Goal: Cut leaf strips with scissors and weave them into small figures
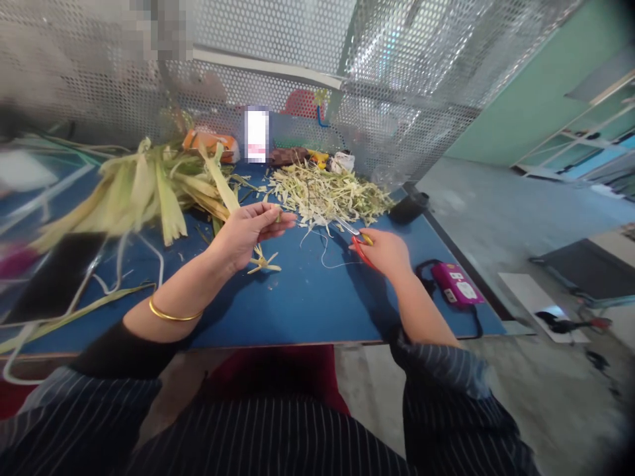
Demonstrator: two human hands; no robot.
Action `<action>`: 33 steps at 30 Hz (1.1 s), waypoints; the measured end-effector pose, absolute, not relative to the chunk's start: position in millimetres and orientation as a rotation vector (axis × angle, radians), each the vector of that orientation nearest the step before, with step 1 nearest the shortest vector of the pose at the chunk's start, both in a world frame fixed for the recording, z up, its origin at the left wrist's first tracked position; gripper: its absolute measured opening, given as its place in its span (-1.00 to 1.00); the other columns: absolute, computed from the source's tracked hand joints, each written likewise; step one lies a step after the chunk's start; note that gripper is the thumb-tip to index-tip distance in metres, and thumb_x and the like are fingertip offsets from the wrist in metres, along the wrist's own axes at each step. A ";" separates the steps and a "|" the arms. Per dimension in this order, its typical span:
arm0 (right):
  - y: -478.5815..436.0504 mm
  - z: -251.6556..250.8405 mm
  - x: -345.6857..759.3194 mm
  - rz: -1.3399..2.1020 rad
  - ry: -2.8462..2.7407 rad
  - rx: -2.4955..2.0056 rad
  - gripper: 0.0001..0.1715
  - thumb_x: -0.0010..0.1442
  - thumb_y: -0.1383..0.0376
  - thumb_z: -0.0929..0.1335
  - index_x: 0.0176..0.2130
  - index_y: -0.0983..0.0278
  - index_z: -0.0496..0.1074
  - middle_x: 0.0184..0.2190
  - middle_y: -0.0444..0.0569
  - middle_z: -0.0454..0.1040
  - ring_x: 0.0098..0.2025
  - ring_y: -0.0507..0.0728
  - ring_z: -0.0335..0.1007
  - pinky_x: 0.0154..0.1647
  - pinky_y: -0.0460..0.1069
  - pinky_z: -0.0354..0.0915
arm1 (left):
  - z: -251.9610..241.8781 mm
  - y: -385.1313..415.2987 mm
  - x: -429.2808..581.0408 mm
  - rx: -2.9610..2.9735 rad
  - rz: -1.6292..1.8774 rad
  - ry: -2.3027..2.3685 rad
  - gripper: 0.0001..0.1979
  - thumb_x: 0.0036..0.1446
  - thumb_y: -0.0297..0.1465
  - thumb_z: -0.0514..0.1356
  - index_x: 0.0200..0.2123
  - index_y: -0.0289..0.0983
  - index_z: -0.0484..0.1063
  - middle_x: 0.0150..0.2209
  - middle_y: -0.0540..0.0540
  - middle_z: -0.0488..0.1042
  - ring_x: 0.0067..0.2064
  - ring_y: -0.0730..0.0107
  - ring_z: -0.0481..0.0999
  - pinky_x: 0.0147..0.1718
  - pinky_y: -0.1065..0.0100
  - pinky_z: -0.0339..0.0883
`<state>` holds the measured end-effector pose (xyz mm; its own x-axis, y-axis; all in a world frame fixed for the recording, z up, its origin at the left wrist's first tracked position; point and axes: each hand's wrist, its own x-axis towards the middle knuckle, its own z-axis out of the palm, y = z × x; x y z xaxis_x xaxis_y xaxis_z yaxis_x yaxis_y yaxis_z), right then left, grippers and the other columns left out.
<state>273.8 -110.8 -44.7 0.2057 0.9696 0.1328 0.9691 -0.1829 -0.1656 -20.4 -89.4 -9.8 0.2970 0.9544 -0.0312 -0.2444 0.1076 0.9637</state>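
Note:
My left hand [262, 221] pinches a small greenish piece [278, 217] between thumb and fingers, mostly hidden by them. My right hand [384, 251] is closed on scissors [358, 239] with red and yellow handles, their blades pointing toward the left hand and the heap of cut scraps. A thin white thread [325, 254] curls on the table between the hands. Just below my left hand lies a small star-shaped piece of pale husk [264, 263]. Long pale-green husks [143, 192], like corn husks, are piled left of it.
A heap of husk clippings [330, 192] lies at the back of the blue table [297, 304]. Behind stand a lit phone [256, 134], an orange packet [213, 144] and a perforated metal screen [278, 79]. To the right are a black cup [409, 207] and a purple box [456, 284] with a cord.

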 end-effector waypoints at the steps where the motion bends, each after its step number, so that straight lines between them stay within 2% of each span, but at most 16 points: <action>1: -103.4 -45.4 271.0 -0.040 -1.869 -2.278 -0.53 0.07 0.00 0.31 -0.09 0.13 0.49 -0.21 0.00 0.57 -0.18 0.20 0.44 -0.33 -0.04 0.22 | -10.5 -89.1 -20.8 1.094 1.067 0.842 -0.79 0.02 -0.26 0.28 -0.37 -0.28 0.42 -0.22 -0.10 0.55 -0.21 0.42 0.52 -0.27 0.42 0.36; 6: -77.9 -55.7 258.8 -0.227 -1.879 -2.317 -0.55 0.16 0.03 0.24 -0.07 0.16 0.47 -0.20 0.07 0.55 -0.19 0.21 0.45 -0.36 -0.03 0.17 | -14.0 -81.7 -26.9 1.124 1.127 0.927 -0.83 -0.02 -0.28 0.30 -0.46 -0.25 0.42 -0.44 0.02 0.42 -0.42 0.57 0.35 -0.45 0.50 0.23; 11: -74.5 -63.4 258.8 -0.218 -1.910 -2.327 -0.54 0.20 0.04 0.21 -0.06 0.20 0.46 -0.24 0.11 0.53 -0.23 0.20 0.44 -0.35 -0.02 0.17 | -17.0 -81.3 -26.8 1.088 1.127 0.915 -0.82 -0.04 -0.27 0.30 -0.47 -0.26 0.43 -0.49 0.02 0.36 -0.46 0.56 0.30 -0.46 0.46 0.18; 15: -73.0 -63.8 266.0 -0.162 -2.010 -2.311 -0.57 0.18 0.16 0.25 0.02 0.24 0.39 -0.20 0.15 0.49 -0.20 0.23 0.42 -0.28 0.02 0.22 | -16.2 -86.9 -20.6 1.070 1.132 0.886 -0.82 -0.03 -0.29 0.30 -0.51 -0.26 0.42 -0.55 0.04 0.29 -0.53 0.58 0.19 -0.54 0.44 0.06; 19: -85.5 -51.8 247.3 -0.173 -1.976 -2.108 -0.67 0.13 0.22 0.31 -0.14 0.32 0.48 -0.15 0.24 0.44 -0.13 0.30 0.36 -0.18 0.12 0.26 | -16.4 -93.7 -13.4 1.074 1.182 0.860 -0.81 -0.03 -0.29 0.30 -0.52 -0.27 0.41 -0.56 0.05 0.26 -0.56 0.60 0.13 -0.57 0.42 0.00; 21: -99.2 -42.4 220.3 -0.017 -1.906 -1.717 -0.68 0.16 0.19 0.30 -0.14 0.30 0.47 -0.11 0.19 0.44 -0.09 0.28 0.35 -0.09 0.15 0.25 | -18.7 -97.9 -9.2 1.087 1.209 0.857 -0.82 -0.04 -0.29 0.30 -0.50 -0.27 0.41 -0.56 0.06 0.27 -0.56 0.60 0.14 -0.57 0.43 0.01; 22: -106.7 -38.2 203.8 0.049 -1.911 -1.630 -0.66 0.19 0.13 0.28 -0.13 0.25 0.46 -0.12 0.09 0.46 -0.12 0.21 0.38 -0.09 0.10 0.28 | -20.2 -100.1 -6.9 1.096 1.211 0.858 -0.82 -0.04 -0.29 0.30 -0.48 -0.27 0.41 -0.56 0.06 0.28 -0.55 0.60 0.16 -0.57 0.44 0.02; 23: -113.9 -34.8 186.7 0.140 -1.921 -1.554 -0.67 0.20 0.10 0.26 -0.14 0.21 0.46 -0.17 0.00 0.49 -0.18 0.14 0.41 -0.13 0.04 0.32 | -22.0 -102.2 -4.7 1.106 1.209 0.859 -0.81 -0.04 -0.28 0.30 -0.47 -0.27 0.42 -0.55 0.06 0.30 -0.55 0.60 0.17 -0.57 0.45 0.03; 25: -125.2 -31.5 155.4 0.592 -1.740 -1.326 -0.70 0.15 0.11 0.32 -0.19 0.24 0.44 -0.27 -0.04 0.53 -0.25 0.11 0.45 -0.19 0.01 0.36 | -25.6 -105.5 -1.0 1.120 1.205 0.867 -0.81 -0.04 -0.27 0.30 -0.46 -0.26 0.43 -0.52 0.06 0.34 -0.54 0.59 0.19 -0.56 0.45 0.06; 27: -131.1 -32.5 134.3 0.803 -1.507 -1.223 -0.72 0.10 0.11 0.36 -0.27 0.26 0.43 -0.38 -0.07 0.52 -0.35 0.09 0.45 -0.25 0.00 0.38 | -28.5 -107.2 1.3 1.131 1.207 0.873 -0.82 -0.05 -0.27 0.30 -0.45 -0.25 0.44 -0.48 0.04 0.39 -0.52 0.57 0.23 -0.55 0.45 0.09; 30: -133.3 -37.0 126.9 0.916 -1.323 -1.141 -0.77 0.07 0.14 0.38 -0.36 0.27 0.42 -0.46 -0.11 0.48 -0.42 0.07 0.43 -0.28 -0.01 0.38 | -30.8 -106.8 1.5 1.148 1.178 0.867 -0.83 -0.05 -0.28 0.30 -0.44 -0.25 0.46 -0.46 0.03 0.42 -0.49 0.56 0.30 -0.51 0.47 0.13; 33: -135.3 -38.9 139.4 0.887 -1.376 -1.167 -0.81 0.09 0.17 0.36 -0.40 0.26 0.42 -0.49 -0.13 0.46 -0.44 0.05 0.40 -0.29 -0.02 0.35 | -30.7 -105.0 -1.5 1.228 1.060 0.869 -0.81 -0.03 -0.25 0.28 -0.44 -0.26 0.47 -0.46 0.00 0.45 -0.45 0.52 0.37 -0.48 0.46 0.19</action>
<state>139.4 -135.3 -38.9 0.0548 0.9655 0.2544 0.1667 0.2424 -0.9557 -1.5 -105.0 -30.7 0.2976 0.9542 0.0310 -0.1561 0.0166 0.9876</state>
